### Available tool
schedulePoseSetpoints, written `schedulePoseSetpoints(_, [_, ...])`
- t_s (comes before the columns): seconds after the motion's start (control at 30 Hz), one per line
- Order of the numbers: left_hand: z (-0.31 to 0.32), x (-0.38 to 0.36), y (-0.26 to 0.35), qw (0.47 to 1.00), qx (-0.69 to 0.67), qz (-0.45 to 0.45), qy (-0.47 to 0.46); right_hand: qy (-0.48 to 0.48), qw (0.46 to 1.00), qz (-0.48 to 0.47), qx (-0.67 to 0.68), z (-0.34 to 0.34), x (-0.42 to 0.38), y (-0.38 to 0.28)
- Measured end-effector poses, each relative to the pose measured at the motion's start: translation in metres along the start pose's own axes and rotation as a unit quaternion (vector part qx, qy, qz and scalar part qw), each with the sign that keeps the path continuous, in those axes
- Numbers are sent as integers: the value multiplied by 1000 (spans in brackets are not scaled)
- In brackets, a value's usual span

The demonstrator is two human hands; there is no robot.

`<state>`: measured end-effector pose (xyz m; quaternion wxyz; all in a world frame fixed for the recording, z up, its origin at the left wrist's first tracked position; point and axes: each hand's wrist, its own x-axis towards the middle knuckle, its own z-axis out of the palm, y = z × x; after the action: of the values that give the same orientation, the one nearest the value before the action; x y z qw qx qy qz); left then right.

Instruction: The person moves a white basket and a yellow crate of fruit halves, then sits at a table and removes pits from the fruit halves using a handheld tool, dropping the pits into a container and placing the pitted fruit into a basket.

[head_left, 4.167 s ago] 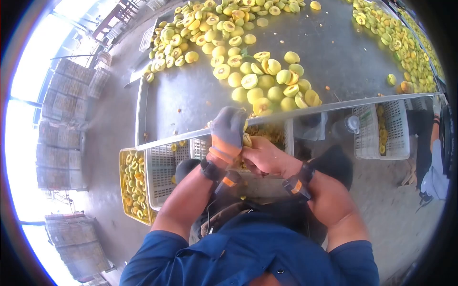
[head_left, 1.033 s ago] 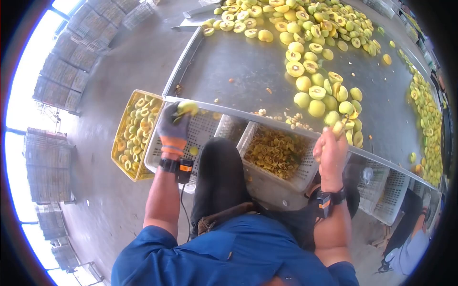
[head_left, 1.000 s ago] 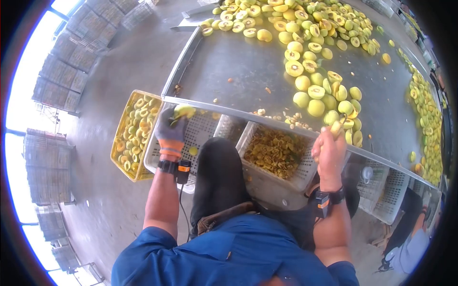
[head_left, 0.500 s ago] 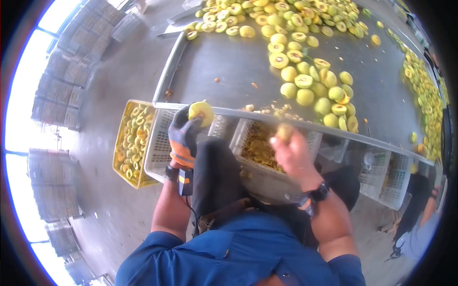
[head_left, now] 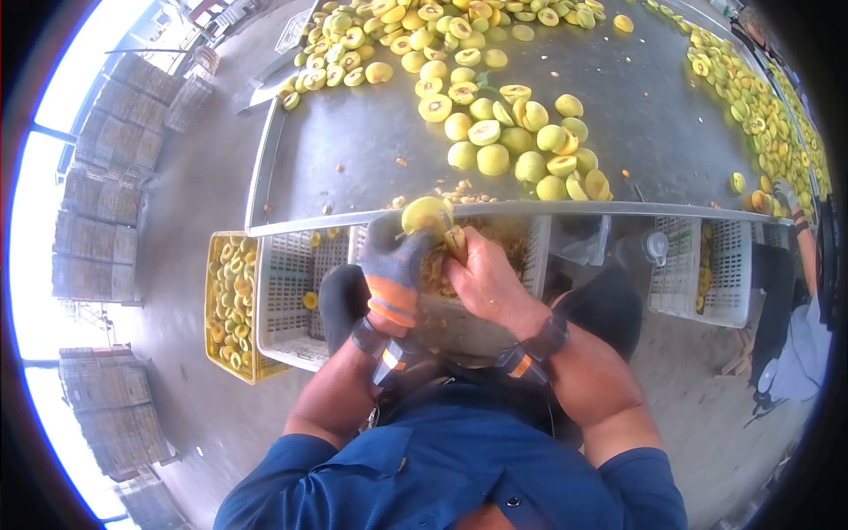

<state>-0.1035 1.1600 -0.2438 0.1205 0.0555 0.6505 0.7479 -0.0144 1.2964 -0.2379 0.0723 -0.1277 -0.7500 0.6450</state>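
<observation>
My left hand [head_left: 393, 269], in a dark grey and orange glove, is closed around a yellow peach half [head_left: 427, 215] just at the table's near edge. My bare right hand [head_left: 488, 278] meets it from the right, fingers closed on a small brownish-yellow thing [head_left: 456, 244] against the peach; I cannot make out what that is. Ahead on the metal table [head_left: 336, 185] lies a group of peach halves [head_left: 517, 141], some cut side up with reddish centres. Small pale bits [head_left: 459, 193] lie by the edge beyond my hands.
Below the table edge stand a yellow crate [head_left: 210, 305] of peach halves, a white crate [head_left: 287, 300] with a few pieces, and a crate of scraps [head_left: 536, 252] behind my hands. Another white crate [head_left: 676, 287] stands right, near another person's sleeve [head_left: 798, 353]. Stacked crates [head_left: 97, 256] line the left.
My right hand has moved left and my left hand right, so they now meet at the peach half. The view has shifted, with the table contents now further left.
</observation>
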Motion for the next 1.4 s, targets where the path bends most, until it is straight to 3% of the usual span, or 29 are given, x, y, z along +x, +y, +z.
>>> schedulePoseSetpoints(0.07, [6,-1,-1,1000,22,8,11,10,1000,1,-18,-2,0,0])
schedulePoseSetpoints(0.13, [11,-3,2,998,59,11,19,19,998,-55,-33,7,4,26])
schedulePoseSetpoints(0.27, [12,-1,10,995,95,41,-16,-42,984,-106,135,6,13,22])
schedulePoseSetpoints(0.33, [6,-1,8,995,69,61,-42,-123,964,100,214,-9,7,0])
schedulePoseSetpoints(0.4, [10,5,10,994,33,82,-66,-156,933,199,258,-15,7,-7])
schedulePoseSetpoints(0.43, [10,7,11,997,-1,57,-57,-151,931,197,269,-13,9,-3])
schedulePoseSetpoints(0.5, [12,9,17,997,-67,8,-39,-87,975,93,182,-5,8,5])
schedulePoseSetpoints(0.57, [12,15,19,997,-74,2,-22,34,992,-118,-30,5,3,7])
schedulePoseSetpoints(0.77, [-12,21,18,988,46,1,-144,-6,996,-38,-83,-10,4,-15])
schedulePoseSetpoints(0.87, [-11,17,21,979,94,25,-177,-6,990,-64,-126,-8,6,-7])
schedulePoseSetpoints(0.97, [-8,17,27,982,75,-10,-176,-16,983,-71,-169,-11,7,0])
schedulePoseSetpoints(1.07, [-9,21,33,966,166,26,-197,-17,984,-49,-173,-11,4,1])
schedulePoseSetpoints(1.27, [-7,23,31,973,128,-49,-186,-21,982,-47,-180,-13,4,5])
schedulePoseSetpoints(1.4, [-15,32,34,954,195,-53,-221,-79,984,-10,-158,-11,4,6])
